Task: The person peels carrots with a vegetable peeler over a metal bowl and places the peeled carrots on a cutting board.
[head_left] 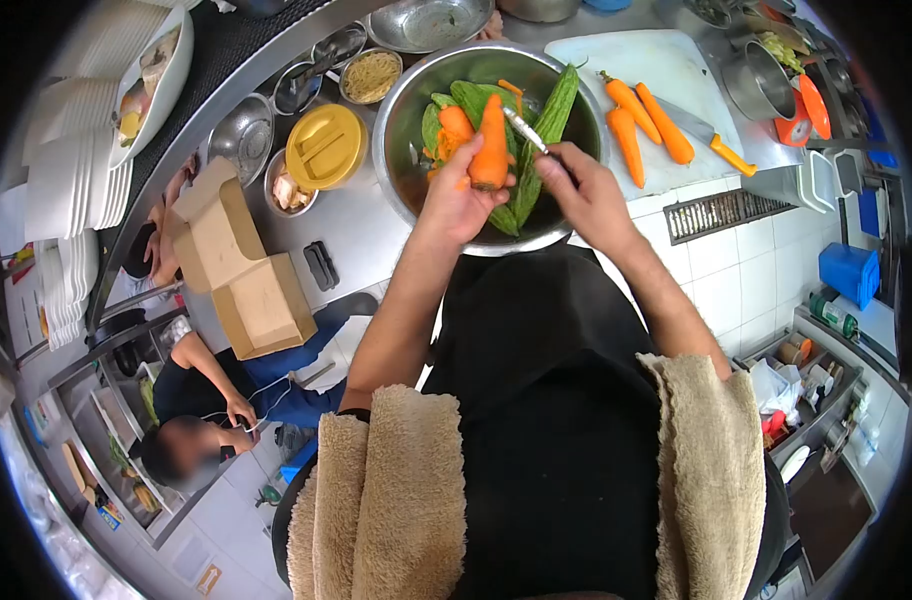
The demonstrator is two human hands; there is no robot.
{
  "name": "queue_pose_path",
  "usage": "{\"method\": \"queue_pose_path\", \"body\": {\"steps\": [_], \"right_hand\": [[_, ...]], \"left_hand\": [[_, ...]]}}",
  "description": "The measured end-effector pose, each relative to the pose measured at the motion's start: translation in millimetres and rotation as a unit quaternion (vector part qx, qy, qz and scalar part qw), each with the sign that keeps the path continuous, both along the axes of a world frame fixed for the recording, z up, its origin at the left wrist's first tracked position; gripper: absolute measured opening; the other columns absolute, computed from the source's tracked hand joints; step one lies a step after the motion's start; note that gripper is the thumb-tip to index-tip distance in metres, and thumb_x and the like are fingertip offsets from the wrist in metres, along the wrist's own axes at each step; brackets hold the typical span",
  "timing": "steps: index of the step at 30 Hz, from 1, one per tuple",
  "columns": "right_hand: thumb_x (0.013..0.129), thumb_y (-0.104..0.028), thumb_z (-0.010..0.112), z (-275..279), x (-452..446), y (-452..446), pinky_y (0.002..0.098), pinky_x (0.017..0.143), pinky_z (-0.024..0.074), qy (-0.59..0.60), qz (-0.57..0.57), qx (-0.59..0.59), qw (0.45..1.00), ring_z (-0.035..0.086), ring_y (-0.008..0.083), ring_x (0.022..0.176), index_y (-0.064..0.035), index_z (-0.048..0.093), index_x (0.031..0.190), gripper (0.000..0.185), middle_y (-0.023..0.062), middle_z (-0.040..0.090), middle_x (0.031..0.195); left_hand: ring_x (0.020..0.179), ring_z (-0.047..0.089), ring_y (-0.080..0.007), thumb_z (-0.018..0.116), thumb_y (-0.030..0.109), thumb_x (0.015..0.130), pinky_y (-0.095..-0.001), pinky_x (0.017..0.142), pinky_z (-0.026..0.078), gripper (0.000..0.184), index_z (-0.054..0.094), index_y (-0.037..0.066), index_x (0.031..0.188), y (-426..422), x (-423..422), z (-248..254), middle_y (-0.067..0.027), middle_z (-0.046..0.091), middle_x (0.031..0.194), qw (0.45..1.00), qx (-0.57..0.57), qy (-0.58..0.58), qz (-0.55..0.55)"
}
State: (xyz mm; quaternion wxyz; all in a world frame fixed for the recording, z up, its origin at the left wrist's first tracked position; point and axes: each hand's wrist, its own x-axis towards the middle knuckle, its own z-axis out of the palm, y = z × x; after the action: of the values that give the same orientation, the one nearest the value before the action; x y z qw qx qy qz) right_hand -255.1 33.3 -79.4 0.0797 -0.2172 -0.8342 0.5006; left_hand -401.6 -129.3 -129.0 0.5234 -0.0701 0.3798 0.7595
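Note:
My left hand (450,196) is closed around a carrot (491,150), held upright above a large metal bowl (384,150). In my right hand (586,195) is a peeler (522,128) with a dark handle, its metal end beside the carrot. Green bitter melons (560,105) lie in the bowl, along with another carrot (456,124) and orange peelings (444,148), partly hidden by my left hand. Right of the bowl, several carrots (664,125) rest on a white cutting board (601,48), next to a knife (684,118).
A yellow lid (326,147), a bowl of pale shreds (372,76) and an open cardboard box (261,300) are on the left. Stacked white plates (66,180) stand at far left. A person (211,375) sits below the counter. An orange scale (798,125) stands at right.

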Motion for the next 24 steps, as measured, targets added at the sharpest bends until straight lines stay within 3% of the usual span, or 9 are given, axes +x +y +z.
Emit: {"method": "queue_pose_path", "body": {"steps": [2,8,11,15,18,24], "right_hand": [[0.112,-0.037,0.057,0.6,-2.1,4.9,0.0498,0.073,0.0517,-0.03,0.007,-0.021,0.999,0.069,0.0438,0.082,-0.0012,0.068,0.108,0.038,0.0238,0.07,0.089],[0.111,-0.039,0.059,9.9,-8.7,-9.5,0.0524,0.073,0.052,-0.057,0.14,0.058,0.987,0.068,0.0453,0.083,-0.0036,0.068,0.1,0.038,0.0216,0.07,0.083],[0.109,-0.041,0.06,4.9,-10.2,-14.8,0.0525,0.074,0.0539,-0.023,0.189,0.11,0.976,0.07,0.0433,0.085,-0.0062,0.068,0.099,0.037,0.0196,0.072,0.086],[0.108,-0.042,0.062,-0.2,-8.8,-14.9,0.0525,0.074,0.0551,-0.001,0.23,0.159,0.96,0.072,0.0419,0.086,-0.0082,0.068,0.103,0.034,0.0169,0.074,0.089],[0.107,-0.042,0.062,-6.1,-9.1,-12.4,0.053,0.073,0.0556,0.01,0.243,0.181,0.953,0.072,0.0417,0.086,-0.0097,0.068,0.105,0.033,0.016,0.075,0.09],[0.109,-0.048,0.056,-27.4,-28.0,10.6,0.0549,0.072,0.0559,-0.058,0.175,0.248,0.951,0.072,0.0427,0.084,-0.0117,0.072,0.105,0.04,0.0171,0.075,0.085]], "left_hand": [[0.083,0.072,-0.0244,0.068,0.043,0.104,-0.0327,0.063,0.048,0.041,0.063,0.011,0.129,-6.4,-0.6,1.3,-0.0085,0.072,0.101,0.999,-0.021,-0.013,0.02],[0.079,0.071,-0.0238,0.056,0.046,0.109,-0.0334,0.061,0.049,0.042,0.064,0.01,0.129,-20.7,6.0,-20.7,-0.0094,0.075,0.101,0.998,-0.036,-0.038,0.029],[0.086,0.072,-0.0209,0.048,0.046,0.113,-0.0304,0.061,0.053,0.051,0.065,0.005,0.137,-28.5,11.8,-20.7,-0.0088,0.076,0.111,0.996,0.018,-0.083,0.035],[0.087,0.072,-0.0206,0.048,0.045,0.113,-0.0296,0.061,0.053,0.05,0.065,0.005,0.136,-28.5,21.8,-11.9,-0.0083,0.076,0.11,0.992,0.025,-0.106,0.063],[0.076,0.068,-0.0195,0.045,0.044,0.114,-0.0292,0.057,0.049,0.05,0.065,0.003,0.135,-31.1,26.9,-8.4,-0.0092,0.075,0.104,0.988,-0.003,-0.137,0.066],[0.053,0.05,-0.0186,0.04,0.048,0.116,-0.0304,0.048,0.036,0.054,0.064,0.002,0.131,-50.8,33.0,-1.3,-0.0119,0.07,0.09,0.998,0.004,-0.065,0.007]]}}
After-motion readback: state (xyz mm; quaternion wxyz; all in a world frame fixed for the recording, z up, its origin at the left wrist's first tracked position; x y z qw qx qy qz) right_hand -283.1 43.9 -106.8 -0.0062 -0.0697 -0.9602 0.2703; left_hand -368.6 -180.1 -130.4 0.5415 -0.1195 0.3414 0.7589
